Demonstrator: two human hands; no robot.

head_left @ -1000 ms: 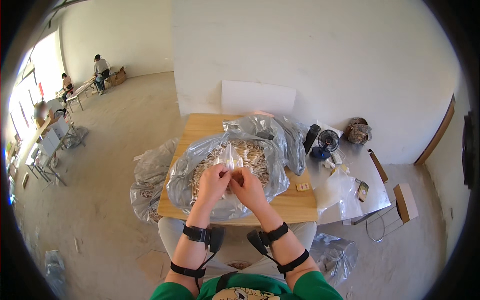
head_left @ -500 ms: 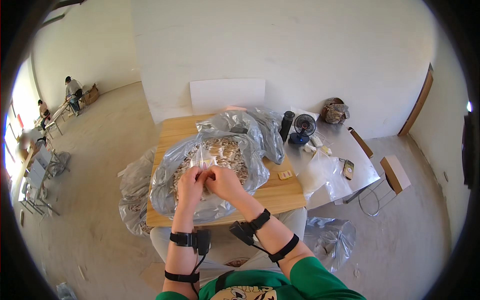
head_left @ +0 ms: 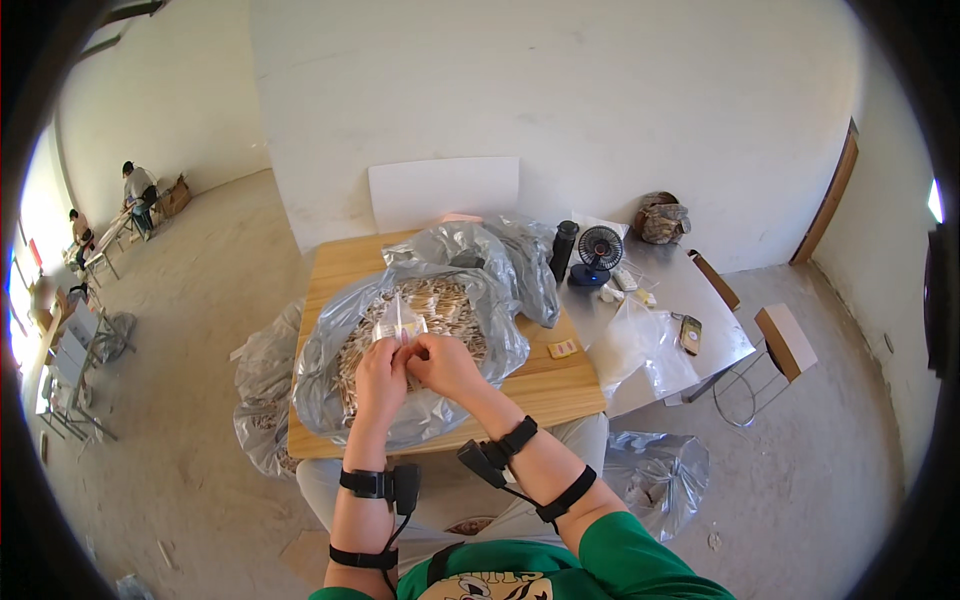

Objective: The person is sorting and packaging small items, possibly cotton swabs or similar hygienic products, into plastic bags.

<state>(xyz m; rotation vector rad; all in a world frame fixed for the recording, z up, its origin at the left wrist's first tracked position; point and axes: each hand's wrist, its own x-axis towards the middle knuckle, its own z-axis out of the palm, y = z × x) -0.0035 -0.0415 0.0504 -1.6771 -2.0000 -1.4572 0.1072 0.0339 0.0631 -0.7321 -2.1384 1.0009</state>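
Note:
Side by side over a large grey plastic bag (head_left: 312,392), my left hand (head_left: 380,372) and my right hand (head_left: 446,364) meet with fingertips pinched. Between them they grip the near edge of a small clear plastic bag (head_left: 400,318), which has a printed patch low on it. Whatever is inside the small bag is too small to make out. Heaped in the open grey bag are a great many thin pale-brown and white sticks (head_left: 455,305), which look like cotton swabs. This grey bag rests on a wooden table (head_left: 345,262).
A yellow card (head_left: 563,349) lies on the table's right side. The metal table (head_left: 715,335) beside it bears a fan (head_left: 600,250), black bottle (head_left: 563,250), clear bags (head_left: 640,350), phone-like device (head_left: 690,335) and camouflage bag (head_left: 662,218). More plastic bags (head_left: 265,400) stand on the floor. People work far left.
The whole view has shifted slightly, so the tables appear a little further left. Both hands still pinch the small clear bag, which now shows wider above the fingers.

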